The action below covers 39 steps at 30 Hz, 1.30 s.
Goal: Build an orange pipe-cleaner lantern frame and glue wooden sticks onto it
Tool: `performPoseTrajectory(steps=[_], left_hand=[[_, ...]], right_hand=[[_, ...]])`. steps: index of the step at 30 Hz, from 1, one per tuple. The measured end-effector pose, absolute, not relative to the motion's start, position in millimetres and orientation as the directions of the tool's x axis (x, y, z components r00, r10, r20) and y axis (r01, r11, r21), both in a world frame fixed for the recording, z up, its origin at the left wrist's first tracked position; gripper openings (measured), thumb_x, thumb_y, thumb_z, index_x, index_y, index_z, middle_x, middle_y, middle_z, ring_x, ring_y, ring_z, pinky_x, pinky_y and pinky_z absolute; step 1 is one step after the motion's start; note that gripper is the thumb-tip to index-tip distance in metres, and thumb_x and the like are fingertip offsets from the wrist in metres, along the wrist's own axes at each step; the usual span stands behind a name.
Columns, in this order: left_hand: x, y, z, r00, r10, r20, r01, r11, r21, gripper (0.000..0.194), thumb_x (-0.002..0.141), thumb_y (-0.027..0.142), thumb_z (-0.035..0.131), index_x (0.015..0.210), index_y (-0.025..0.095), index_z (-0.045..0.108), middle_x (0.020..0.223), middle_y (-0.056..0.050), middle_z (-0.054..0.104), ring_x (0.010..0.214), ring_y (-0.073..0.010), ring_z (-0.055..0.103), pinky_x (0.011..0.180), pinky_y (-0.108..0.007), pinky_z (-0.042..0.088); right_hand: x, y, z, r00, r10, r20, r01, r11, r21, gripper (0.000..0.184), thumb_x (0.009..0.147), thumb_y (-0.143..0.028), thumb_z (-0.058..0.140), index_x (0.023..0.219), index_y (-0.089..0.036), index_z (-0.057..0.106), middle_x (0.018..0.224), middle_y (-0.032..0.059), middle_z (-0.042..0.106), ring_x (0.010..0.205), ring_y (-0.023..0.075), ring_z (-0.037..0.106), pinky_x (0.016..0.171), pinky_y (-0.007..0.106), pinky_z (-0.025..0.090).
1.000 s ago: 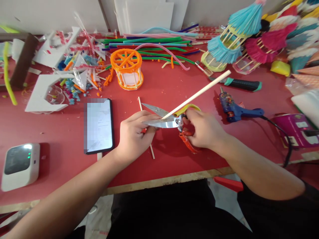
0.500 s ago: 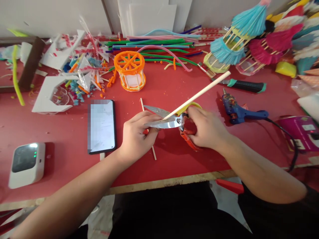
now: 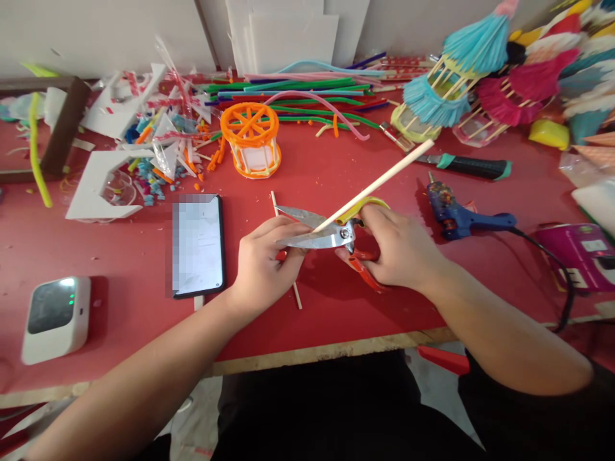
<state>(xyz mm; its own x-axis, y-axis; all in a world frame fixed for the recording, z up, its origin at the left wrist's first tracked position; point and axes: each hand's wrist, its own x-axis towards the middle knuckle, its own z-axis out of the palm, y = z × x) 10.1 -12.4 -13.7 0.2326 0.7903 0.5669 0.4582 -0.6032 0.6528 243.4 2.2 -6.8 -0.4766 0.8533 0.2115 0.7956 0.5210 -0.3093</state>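
Observation:
My right hand [image 3: 391,246] is wrapped round the yellow and red handles of a pair of scissors [image 3: 327,239], whose blades stand apart and point left. Between the blades lies a pale wooden stick [image 3: 379,183], slanting up to the right. My left hand [image 3: 269,262] pinches the stick's lower end, which is hidden behind the fingers and blades. Another thin stick [image 3: 296,296] rests on the red table beneath my left hand. Behind my hands stands an orange wheel-topped frame [image 3: 250,125] with small upright sticks.
A phone [image 3: 199,246] and a white device [image 3: 57,319] lie to the left. To the right are a blue glue gun [image 3: 456,208] and a utility knife [image 3: 473,166]. Coloured pipe cleaners [image 3: 298,85], foam scraps [image 3: 91,186] and a blue-roofed model [image 3: 451,77] line the back.
The wooden stick has slid or tipped very slightly down and left between the blades. My hands stay nearly in place; the view has shifted a little.

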Motion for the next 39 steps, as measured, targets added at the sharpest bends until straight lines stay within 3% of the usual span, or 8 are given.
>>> performPoseTrajectory(steps=[9,15,19,26,30,34,36,39], left_hand=[[10,-14,-10,0.248,0.84,0.483,0.468,-0.541,0.699,0.025,0.085,0.003,0.056,0.092,0.016,0.076,0.09,-0.005,0.077,0.078,-0.0135,0.072,0.068,-0.022,0.058],[10,-13,11,0.272,0.909,0.316,0.471,-0.413,0.78,0.029,0.08,0.0,0.056,0.093,0.017,0.075,0.085,-0.002,0.075,0.072,-0.0118,0.069,0.063,-0.02,0.054],[14,-6,28,0.207,0.969,0.136,0.299,-0.195,0.934,0.012,0.093,0.019,0.06,0.088,0.015,0.07,0.07,0.0,0.068,0.061,-0.0106,0.067,0.056,-0.019,0.054],[22,-2,46,0.186,0.96,-0.208,-0.112,0.231,0.966,0.019,0.098,0.032,0.057,0.097,0.016,0.067,0.083,-0.002,0.07,0.061,-0.0085,0.066,0.056,-0.02,0.059],[24,-19,67,0.333,0.88,-0.337,-0.143,0.401,0.905,0.019,0.099,0.033,0.056,0.095,0.017,0.066,0.082,-0.002,0.072,0.057,-0.0091,0.066,0.055,-0.022,0.06],[24,-19,79,0.354,0.905,-0.238,0.002,0.253,0.967,0.021,0.1,0.034,0.054,0.097,0.018,0.067,0.078,-0.001,0.072,0.054,-0.0097,0.064,0.054,-0.023,0.059],[21,-11,73,0.301,0.948,-0.106,0.136,0.067,0.988,0.02,0.1,0.033,0.055,0.098,0.018,0.068,0.076,-0.001,0.072,0.054,-0.0091,0.063,0.054,-0.021,0.057],[13,-1,53,0.241,0.963,0.119,0.359,-0.202,0.911,0.018,0.1,0.03,0.055,0.095,0.018,0.067,0.075,-0.001,0.071,0.056,-0.0094,0.063,0.053,-0.019,0.051]], right_hand=[[246,3,-12,-0.497,0.813,0.302,0.775,0.573,-0.268,0.039,0.087,-0.06,0.055,0.091,-0.022,0.045,0.087,0.0085,0.059,0.077,0.024,0.058,0.06,0.034,0.041],[248,7,-14,-0.51,0.794,0.331,0.743,0.6,-0.296,0.038,0.087,-0.058,0.057,0.093,-0.023,0.044,0.088,0.0084,0.058,0.08,0.0248,0.059,0.064,0.035,0.044],[253,11,-15,-0.457,0.791,0.407,0.7,0.603,-0.383,0.04,0.083,-0.058,0.062,0.096,-0.023,0.048,0.087,0.006,0.059,0.077,0.0219,0.059,0.063,0.033,0.045],[255,15,-9,-0.022,0.928,0.371,0.749,0.262,-0.609,0.046,0.08,-0.069,0.063,0.074,-0.025,0.052,0.055,-0.0041,0.049,0.049,0.013,0.046,0.052,0.03,0.039],[256,20,-2,0.118,0.968,0.222,0.838,0.023,-0.545,0.055,0.073,-0.075,0.066,0.062,-0.026,0.046,0.049,-0.0022,0.049,0.048,0.0149,0.047,0.053,0.032,0.037],[258,21,-5,0.063,0.994,0.093,0.908,-0.018,-0.419,0.032,0.075,-0.053,0.073,0.072,-0.023,0.06,0.059,0.0022,0.06,0.055,0.0197,0.055,0.055,0.033,0.04],[259,19,-11,0.003,0.993,0.12,0.931,0.041,-0.364,0.023,0.077,-0.043,0.072,0.083,-0.021,0.068,0.073,0.0069,0.068,0.065,0.0233,0.062,0.061,0.036,0.045],[262,16,-19,-0.064,0.974,0.22,0.955,0.123,-0.268,0.03,0.08,-0.038,0.069,0.1,-0.016,0.072,0.095,0.0137,0.07,0.082,0.0288,0.067,0.071,0.042,0.052]])
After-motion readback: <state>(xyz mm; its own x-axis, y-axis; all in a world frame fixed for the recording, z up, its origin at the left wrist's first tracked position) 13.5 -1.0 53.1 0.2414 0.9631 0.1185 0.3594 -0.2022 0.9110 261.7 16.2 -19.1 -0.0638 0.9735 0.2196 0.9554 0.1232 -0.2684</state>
